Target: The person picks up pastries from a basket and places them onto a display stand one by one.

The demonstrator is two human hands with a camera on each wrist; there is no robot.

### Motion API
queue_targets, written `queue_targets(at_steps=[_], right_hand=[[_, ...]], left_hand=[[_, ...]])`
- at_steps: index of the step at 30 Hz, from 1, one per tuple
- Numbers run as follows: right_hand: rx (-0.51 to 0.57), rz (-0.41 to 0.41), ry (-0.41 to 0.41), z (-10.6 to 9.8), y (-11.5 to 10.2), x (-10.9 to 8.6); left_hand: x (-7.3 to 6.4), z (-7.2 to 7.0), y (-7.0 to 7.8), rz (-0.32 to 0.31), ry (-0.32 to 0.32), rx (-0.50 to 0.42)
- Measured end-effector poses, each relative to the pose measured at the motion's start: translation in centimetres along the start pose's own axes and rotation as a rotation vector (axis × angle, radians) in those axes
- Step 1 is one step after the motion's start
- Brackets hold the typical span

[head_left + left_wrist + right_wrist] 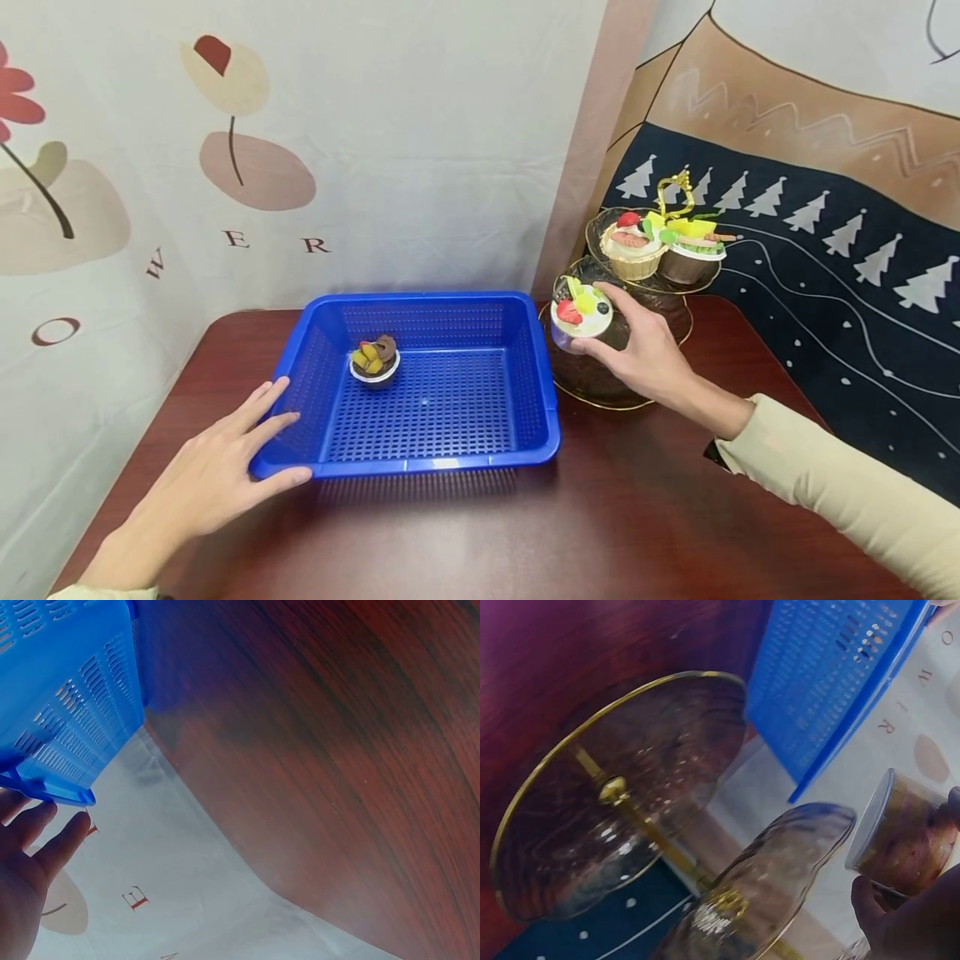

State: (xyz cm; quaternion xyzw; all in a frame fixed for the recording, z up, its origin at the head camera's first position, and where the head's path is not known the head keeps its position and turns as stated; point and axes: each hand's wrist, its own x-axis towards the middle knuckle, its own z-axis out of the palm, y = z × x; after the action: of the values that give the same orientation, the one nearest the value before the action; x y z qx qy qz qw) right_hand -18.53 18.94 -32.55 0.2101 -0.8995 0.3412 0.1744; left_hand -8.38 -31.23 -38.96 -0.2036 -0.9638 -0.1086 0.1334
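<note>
Between thumb and fingers, my right hand [651, 350] pinches a dessert cup [582, 321] topped with white cream, a strawberry and yellow fruit. It is held over the left side of a tiered stand [684, 321] with gold rims; the right wrist view shows the cup [907, 832] from its side, beyond the stand's plate edge. My left hand [210, 471] touches the left rim of a blue plastic basket [420, 465] with spread, fairly straight fingers [64, 844]. Inside the basket, toward its left, sits a dark cupcake [375, 363] with chocolate cream and yellow fruit pieces.
On the stand's top plate are a cream tart [632, 250] with a strawberry and a brown cupcake [692, 257] with fruit. A gold handle [675, 193] rises above them. Printed cloth [420, 167] hangs behind the dark red wooden table [450, 542].
</note>
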Motion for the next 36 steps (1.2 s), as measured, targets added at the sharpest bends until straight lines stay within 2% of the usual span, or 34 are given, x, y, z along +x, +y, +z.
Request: queue_targets(at_steps=[15, 22, 30, 36], right_hand=[[-0.024, 0.049, 0.030, -1.7, 2.2, -0.9], [0.030, 0.090, 0.033, -2.5, 3.4, -1.2], [-0.063, 0.158, 0.074, -3.7, 5.0, -1.3], [-0.074, 0.201, 0.083, -4.4, 6.7, -1.3]], left_hand=[[0.0, 0.2, -0.1, -0.008, -0.029, 0.004], [-0.1, 0.2, -0.1, -0.008, -0.025, 0.006], [0.0, 0.3, -0.1, -0.007, -0.020, 0.012], [-0.1, 0.3, 0.0, -0.002, -0.012, 0.010]])
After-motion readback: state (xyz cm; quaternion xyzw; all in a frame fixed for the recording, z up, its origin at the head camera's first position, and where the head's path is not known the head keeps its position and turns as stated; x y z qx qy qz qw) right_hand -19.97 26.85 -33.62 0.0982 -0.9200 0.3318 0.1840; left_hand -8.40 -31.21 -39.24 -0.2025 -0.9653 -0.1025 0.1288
